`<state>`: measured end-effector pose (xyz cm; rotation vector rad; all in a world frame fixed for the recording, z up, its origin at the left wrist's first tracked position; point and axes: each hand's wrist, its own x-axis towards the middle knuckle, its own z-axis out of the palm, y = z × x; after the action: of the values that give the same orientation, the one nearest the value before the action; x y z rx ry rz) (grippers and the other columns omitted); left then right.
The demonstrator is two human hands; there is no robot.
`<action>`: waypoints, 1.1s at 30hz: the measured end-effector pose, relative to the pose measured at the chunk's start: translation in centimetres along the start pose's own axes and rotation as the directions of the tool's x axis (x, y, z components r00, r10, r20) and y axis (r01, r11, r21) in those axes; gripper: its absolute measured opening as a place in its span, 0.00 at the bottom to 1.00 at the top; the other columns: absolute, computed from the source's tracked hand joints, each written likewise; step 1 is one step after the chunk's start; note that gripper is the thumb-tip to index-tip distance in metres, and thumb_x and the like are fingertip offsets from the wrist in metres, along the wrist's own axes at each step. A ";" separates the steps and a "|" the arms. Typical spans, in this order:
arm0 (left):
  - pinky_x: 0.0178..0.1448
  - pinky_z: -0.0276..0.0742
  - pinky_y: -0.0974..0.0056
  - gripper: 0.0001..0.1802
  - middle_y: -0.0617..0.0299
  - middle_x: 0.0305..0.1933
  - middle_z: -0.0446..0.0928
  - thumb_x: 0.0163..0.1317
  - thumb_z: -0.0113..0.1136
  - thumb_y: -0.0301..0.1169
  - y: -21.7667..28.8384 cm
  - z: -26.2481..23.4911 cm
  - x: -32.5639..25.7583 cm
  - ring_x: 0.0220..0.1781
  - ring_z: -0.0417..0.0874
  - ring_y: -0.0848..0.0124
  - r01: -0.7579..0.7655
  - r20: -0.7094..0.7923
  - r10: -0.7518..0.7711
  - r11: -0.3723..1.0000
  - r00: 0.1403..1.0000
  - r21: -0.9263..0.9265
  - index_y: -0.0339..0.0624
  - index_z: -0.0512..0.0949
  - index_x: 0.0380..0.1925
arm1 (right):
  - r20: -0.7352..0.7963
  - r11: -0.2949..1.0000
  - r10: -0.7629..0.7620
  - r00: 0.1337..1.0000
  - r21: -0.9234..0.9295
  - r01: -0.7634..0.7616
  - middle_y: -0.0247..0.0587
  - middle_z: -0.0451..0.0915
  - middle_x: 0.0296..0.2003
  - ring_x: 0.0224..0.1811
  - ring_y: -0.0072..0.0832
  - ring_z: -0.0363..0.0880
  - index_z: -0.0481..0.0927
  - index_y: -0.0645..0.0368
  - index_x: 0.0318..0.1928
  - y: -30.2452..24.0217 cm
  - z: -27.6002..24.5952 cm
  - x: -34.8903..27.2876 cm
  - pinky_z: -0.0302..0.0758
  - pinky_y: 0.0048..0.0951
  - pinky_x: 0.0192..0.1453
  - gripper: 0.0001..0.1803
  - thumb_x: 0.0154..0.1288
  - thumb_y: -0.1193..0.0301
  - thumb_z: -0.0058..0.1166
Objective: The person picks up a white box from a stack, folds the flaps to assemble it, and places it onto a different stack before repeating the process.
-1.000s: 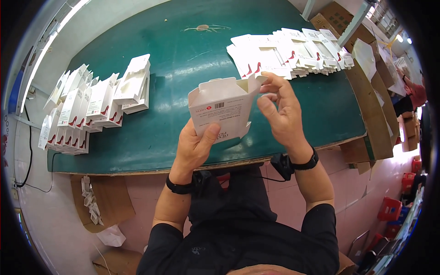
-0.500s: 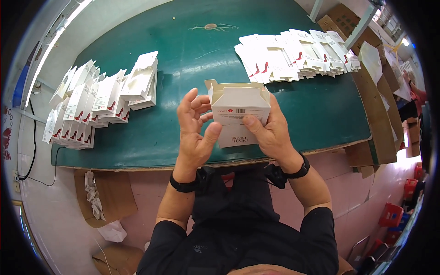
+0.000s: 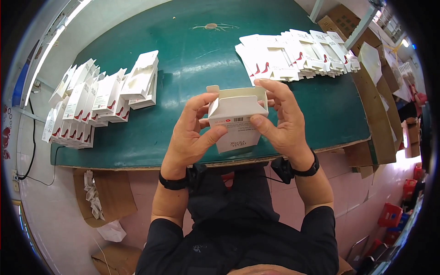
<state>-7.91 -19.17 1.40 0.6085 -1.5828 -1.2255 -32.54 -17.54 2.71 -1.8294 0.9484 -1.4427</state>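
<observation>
1. White carton sat between both hands above the green table edge, open flaps pointing away.
2. Left hand and right hand clasped opposite sides, equally near.

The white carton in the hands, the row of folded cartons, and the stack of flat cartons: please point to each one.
white carton [image 3: 238, 120]: head view, front face below the open flaps.
row of folded cartons [image 3: 98, 98]: head view, middle carton's side.
stack of flat cartons [image 3: 293, 52]: head view, top sheets.
</observation>
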 end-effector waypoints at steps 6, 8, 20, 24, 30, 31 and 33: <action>0.61 0.84 0.57 0.34 0.61 0.66 0.74 0.64 0.76 0.27 0.1 -0.4 0.1 0.67 0.79 0.67 0.005 0.056 -0.007 0.999 0.998 0.040 0.46 0.70 0.67 | 0.046 0.979 -0.162 0.986 -0.117 0.167 0.50 0.76 0.67 0.66 0.32 0.76 0.76 0.58 0.64 -1.3 -0.5 1.0 0.78 0.33 0.63 0.27 0.67 0.72 0.71; 0.61 0.84 0.57 0.34 0.61 0.66 0.74 0.64 0.77 0.27 0.3 -0.5 0.3 0.66 0.79 0.67 -0.003 0.069 -0.001 0.998 0.998 0.064 0.46 0.70 0.66 | 0.068 0.978 -0.155 0.986 -0.129 0.162 0.50 0.76 0.67 0.66 0.32 0.76 0.78 0.58 0.62 -1.8 -0.8 1.1 0.78 0.33 0.62 0.25 0.66 0.72 0.71; 0.60 0.88 0.58 0.36 0.58 0.64 0.71 0.57 0.80 0.21 0.4 0.3 0.4 0.64 0.79 0.66 -0.021 0.017 0.021 1.000 1.000 -0.012 0.49 0.67 0.59 | 0.138 0.975 -0.186 0.973 -0.094 0.200 0.51 0.76 0.66 0.63 0.39 0.80 0.83 0.54 0.50 -2.6 -0.9 0.7 0.83 0.34 0.57 0.18 0.62 0.86 0.66; 0.58 0.87 0.60 0.37 0.56 0.64 0.70 0.55 0.81 0.20 -0.2 0.3 0.3 0.64 0.79 0.66 -0.060 -0.001 0.060 0.998 0.998 0.005 0.47 0.65 0.58 | 0.073 0.951 -0.282 0.957 -0.107 0.289 0.52 0.76 0.64 0.63 0.41 0.81 0.83 0.57 0.49 -2.1 -0.6 0.5 0.85 0.37 0.57 0.18 0.60 0.86 0.68; 0.62 0.86 0.58 0.38 0.54 0.65 0.69 0.55 0.80 0.20 -0.4 0.7 0.1 0.65 0.78 0.65 -0.091 -0.026 0.092 0.995 0.995 0.043 0.48 0.65 0.59 | 0.013 0.924 -0.327 0.945 -0.207 0.322 0.51 0.79 0.59 0.60 0.43 0.84 0.81 0.58 0.48 -2.2 -0.7 0.1 0.86 0.39 0.58 0.19 0.59 0.84 0.72; 0.62 0.86 0.58 0.38 0.54 0.65 0.69 0.55 0.80 0.20 -0.4 0.7 0.1 0.65 0.78 0.65 -0.090 -0.025 0.092 0.995 0.995 0.043 0.48 0.65 0.59 | 0.016 0.914 -0.342 0.940 -0.227 0.337 0.51 0.79 0.58 0.59 0.43 0.85 0.81 0.58 0.48 -2.2 -0.8 0.0 0.86 0.39 0.57 0.19 0.59 0.84 0.73; 0.64 0.85 0.57 0.39 0.53 0.65 0.69 0.55 0.80 0.20 -0.5 0.8 0.2 0.65 0.78 0.64 -0.143 -0.014 0.144 0.989 0.989 0.040 0.49 0.64 0.60 | 0.016 0.910 -0.350 0.936 -0.230 0.345 0.50 0.80 0.57 0.58 0.43 0.85 0.81 0.58 0.48 -2.1 -0.9 0.1 0.86 0.39 0.57 0.19 0.59 0.83 0.73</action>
<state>-8.75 -19.16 1.07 0.5184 -1.6107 -1.0824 -33.06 -16.45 4.68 -2.2462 0.8602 -1.6231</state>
